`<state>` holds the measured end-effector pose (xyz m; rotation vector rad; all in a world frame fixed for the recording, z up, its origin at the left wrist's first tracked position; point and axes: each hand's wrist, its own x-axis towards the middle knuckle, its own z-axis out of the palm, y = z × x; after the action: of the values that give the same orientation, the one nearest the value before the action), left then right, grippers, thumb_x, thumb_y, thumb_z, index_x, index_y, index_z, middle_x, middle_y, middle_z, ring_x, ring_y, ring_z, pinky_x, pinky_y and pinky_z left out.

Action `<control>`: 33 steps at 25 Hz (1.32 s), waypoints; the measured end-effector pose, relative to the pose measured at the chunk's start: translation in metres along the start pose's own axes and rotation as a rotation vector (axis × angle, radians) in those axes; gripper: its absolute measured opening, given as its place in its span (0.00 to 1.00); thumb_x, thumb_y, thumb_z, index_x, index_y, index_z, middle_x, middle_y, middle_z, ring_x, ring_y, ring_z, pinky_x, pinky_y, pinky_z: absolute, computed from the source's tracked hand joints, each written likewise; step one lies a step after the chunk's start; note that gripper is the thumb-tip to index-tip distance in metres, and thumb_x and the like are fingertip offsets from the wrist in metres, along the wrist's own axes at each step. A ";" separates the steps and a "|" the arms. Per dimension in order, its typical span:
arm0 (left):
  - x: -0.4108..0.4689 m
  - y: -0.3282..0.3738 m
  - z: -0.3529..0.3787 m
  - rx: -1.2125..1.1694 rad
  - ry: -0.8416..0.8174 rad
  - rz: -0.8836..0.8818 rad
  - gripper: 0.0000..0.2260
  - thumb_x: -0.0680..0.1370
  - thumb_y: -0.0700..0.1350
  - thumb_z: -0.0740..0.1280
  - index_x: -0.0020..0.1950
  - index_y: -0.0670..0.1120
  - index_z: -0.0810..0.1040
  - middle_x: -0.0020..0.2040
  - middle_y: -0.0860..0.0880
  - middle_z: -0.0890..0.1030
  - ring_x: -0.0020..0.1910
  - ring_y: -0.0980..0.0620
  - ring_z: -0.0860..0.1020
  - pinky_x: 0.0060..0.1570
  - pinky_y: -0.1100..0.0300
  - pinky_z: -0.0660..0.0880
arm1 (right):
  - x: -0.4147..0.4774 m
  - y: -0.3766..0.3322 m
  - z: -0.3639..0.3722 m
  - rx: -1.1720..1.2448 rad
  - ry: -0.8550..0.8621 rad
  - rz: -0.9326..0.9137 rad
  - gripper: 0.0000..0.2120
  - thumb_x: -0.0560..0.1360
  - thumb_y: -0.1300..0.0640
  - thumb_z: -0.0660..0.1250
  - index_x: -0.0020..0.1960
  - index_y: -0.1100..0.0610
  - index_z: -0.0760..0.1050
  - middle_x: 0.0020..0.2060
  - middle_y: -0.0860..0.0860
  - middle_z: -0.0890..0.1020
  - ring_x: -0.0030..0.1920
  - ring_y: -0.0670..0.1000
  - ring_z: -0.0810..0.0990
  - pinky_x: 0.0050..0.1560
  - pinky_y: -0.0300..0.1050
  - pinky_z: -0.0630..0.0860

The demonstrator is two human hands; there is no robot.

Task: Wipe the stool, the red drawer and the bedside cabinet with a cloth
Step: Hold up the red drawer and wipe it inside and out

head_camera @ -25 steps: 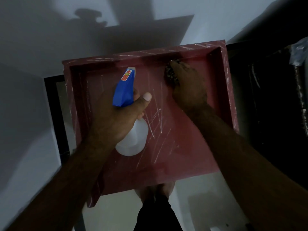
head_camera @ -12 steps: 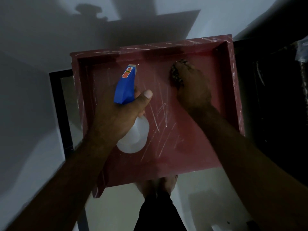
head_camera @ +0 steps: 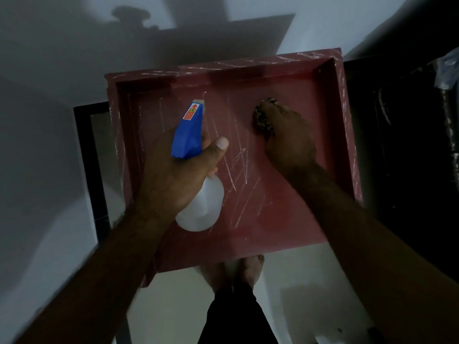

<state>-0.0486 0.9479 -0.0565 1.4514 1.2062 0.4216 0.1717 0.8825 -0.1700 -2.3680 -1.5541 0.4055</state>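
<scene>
The fingers (head_camera: 275, 111) of the right hand (head_camera: 288, 145) are bunched over the dark cloth (head_camera: 260, 122), pressing it onto the floor of the red drawer (head_camera: 285, 219), right of centre. In the last second the cloth has pulled back from the far wall towards mid-panel, so the drawer wipe looks well under way. The left hand (head_camera: 173, 177) grips the spray bottle (head_camera: 201, 207), nozzle aimed up-frame. The drawer sits mid-frame, open side up, its long axis running left to right with the right end slightly higher.

cloth (head_camera: 263, 119) mostly under right hand (head_camera: 289, 145), feet (head_camera: 250, 270) half-hidden
</scene>
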 end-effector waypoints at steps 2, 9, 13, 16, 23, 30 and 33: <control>-0.002 -0.002 0.000 0.011 -0.001 0.002 0.15 0.78 0.49 0.73 0.46 0.37 0.75 0.34 0.40 0.82 0.36 0.44 0.84 0.48 0.45 0.82 | -0.005 -0.008 0.003 -0.005 -0.010 0.030 0.33 0.72 0.67 0.66 0.76 0.54 0.71 0.74 0.56 0.75 0.72 0.61 0.74 0.67 0.63 0.74; -0.012 0.000 0.005 0.018 -0.022 -0.019 0.15 0.78 0.50 0.73 0.45 0.38 0.75 0.35 0.40 0.82 0.37 0.44 0.84 0.49 0.43 0.82 | -0.027 -0.021 0.004 -0.042 -0.123 -0.157 0.35 0.71 0.70 0.70 0.76 0.54 0.71 0.74 0.56 0.75 0.73 0.59 0.73 0.62 0.64 0.78; -0.015 -0.002 0.003 -0.012 -0.029 -0.001 0.17 0.78 0.48 0.73 0.47 0.35 0.74 0.37 0.36 0.81 0.37 0.43 0.84 0.46 0.46 0.83 | -0.032 -0.006 -0.007 -0.023 -0.037 -0.029 0.30 0.73 0.68 0.68 0.74 0.55 0.73 0.72 0.57 0.77 0.70 0.62 0.76 0.62 0.64 0.77; -0.018 0.000 0.003 -0.006 -0.028 0.006 0.17 0.78 0.48 0.73 0.48 0.33 0.75 0.38 0.36 0.81 0.37 0.44 0.84 0.44 0.56 0.83 | -0.043 -0.022 0.001 -0.033 -0.043 -0.015 0.31 0.73 0.68 0.70 0.74 0.55 0.73 0.72 0.57 0.77 0.69 0.61 0.76 0.61 0.63 0.78; -0.029 0.000 0.003 0.009 -0.036 0.017 0.18 0.78 0.48 0.73 0.48 0.32 0.75 0.38 0.35 0.81 0.37 0.45 0.84 0.43 0.58 0.82 | -0.053 -0.004 -0.002 -0.041 -0.059 -0.075 0.31 0.72 0.68 0.69 0.74 0.54 0.74 0.72 0.56 0.77 0.70 0.60 0.76 0.62 0.62 0.78; -0.043 -0.003 0.007 -0.014 -0.024 -0.019 0.18 0.77 0.49 0.74 0.48 0.34 0.74 0.39 0.34 0.81 0.38 0.42 0.84 0.47 0.47 0.83 | -0.077 -0.032 0.007 -0.050 -0.108 -0.106 0.33 0.72 0.69 0.70 0.75 0.55 0.72 0.73 0.56 0.76 0.72 0.59 0.75 0.61 0.61 0.79; -0.050 0.000 0.009 -0.005 -0.031 -0.007 0.17 0.77 0.48 0.74 0.47 0.34 0.74 0.38 0.36 0.82 0.37 0.43 0.84 0.45 0.50 0.82 | -0.080 -0.019 -0.001 -0.048 -0.137 -0.179 0.33 0.72 0.69 0.69 0.76 0.54 0.72 0.74 0.56 0.76 0.73 0.59 0.74 0.62 0.61 0.79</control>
<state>-0.0617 0.9013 -0.0412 1.4441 1.1847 0.3961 0.1249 0.8158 -0.1558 -2.2532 -1.8390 0.5041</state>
